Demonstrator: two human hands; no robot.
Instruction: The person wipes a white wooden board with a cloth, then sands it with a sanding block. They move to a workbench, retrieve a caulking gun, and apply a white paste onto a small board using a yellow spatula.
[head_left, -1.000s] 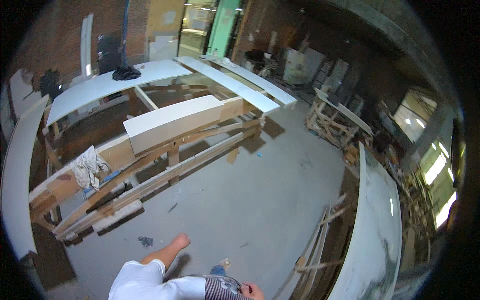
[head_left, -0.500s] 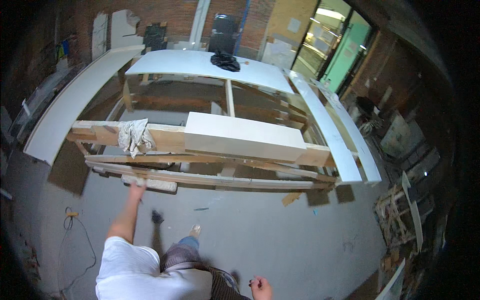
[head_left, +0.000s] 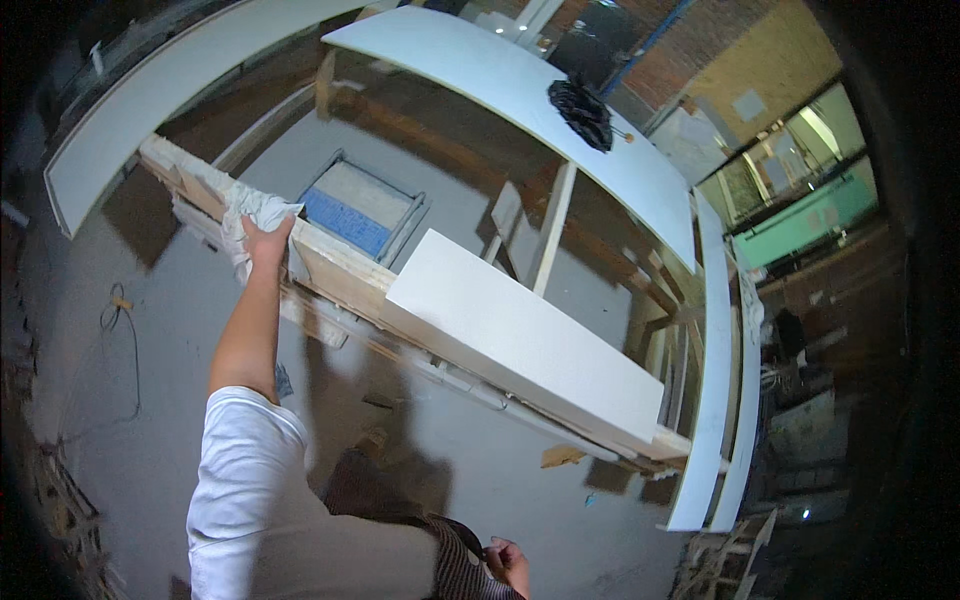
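My left hand (head_left: 266, 243) reaches out to the frame's near beam (head_left: 340, 272), its fingers closed on a crumpled white cloth (head_left: 238, 212) draped over that beam. Part of the cloth hangs down the near side. To the right of this hand, a long white box-shaped piece (head_left: 525, 345) rests along the same beam. Down by my body, at the lower edge, is my right hand (head_left: 508, 566) with its fingers curled in; what it holds, if anything, is too small to make out.
Long white panels lie across the wooden frame at the left (head_left: 150, 110), far side (head_left: 480, 75) and right (head_left: 708, 350). A black plastic bag (head_left: 582, 115) sits on the far panel. Under the frame stands a blue-and-white box (head_left: 350, 215). A cable (head_left: 135, 360) lies on the floor at left.
I have come closer to the frame and the view has turned. My left hand has risen from low beside the frame onto the cloth and taken hold of it.
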